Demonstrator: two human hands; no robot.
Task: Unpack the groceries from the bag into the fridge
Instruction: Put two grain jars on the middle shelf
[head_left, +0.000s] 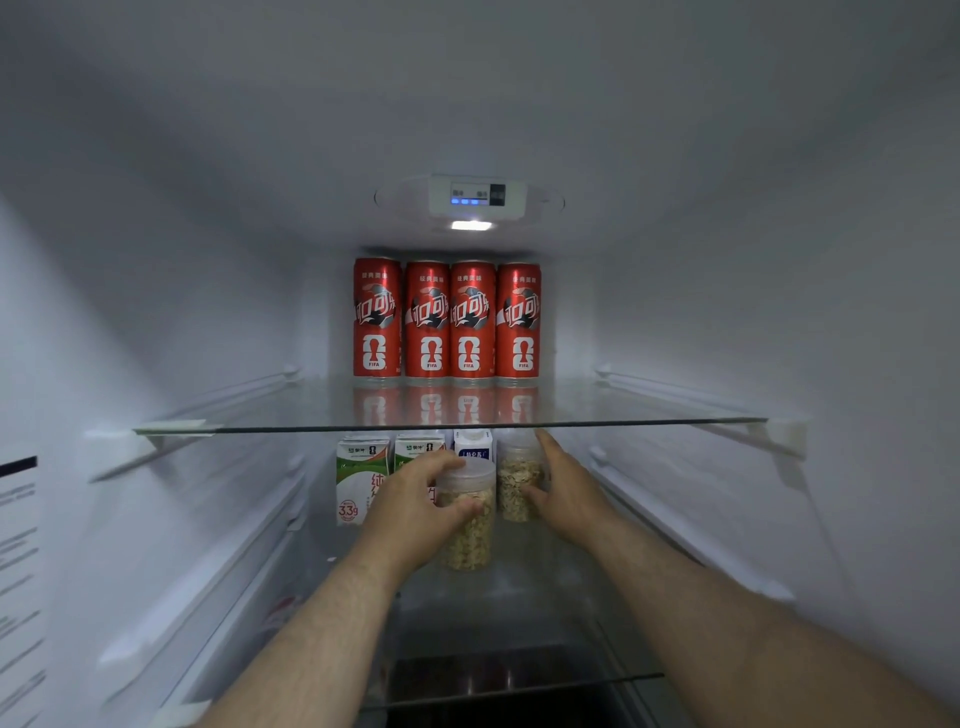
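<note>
Inside the fridge (727, 260), both hands at two jars on the lower shelf (519, 587).

Left hand (415, 512) grips the nearer jar (472, 540), fingers curled over its lid edge, thumb across the front; jar clear, filled with pale flakes, upright on the lower shelf. Right hand (566, 499) spread, fingers straight, lying along the right side of the farther jar (517, 483), thumb tip at its front; same kind of jar, just behind and to the right of the first. Two green-and-white cartons (358, 478) stand at the back left of this shelf, a blue-and-white carton (472, 446) just beside them, behind the nearer jar. Glass shelf (649, 410) above: four red cans (472, 319) upright in a tight row against the back wall. Control panel (477, 195) and lit lamp (471, 225) on the ceiling above the cans.
</note>
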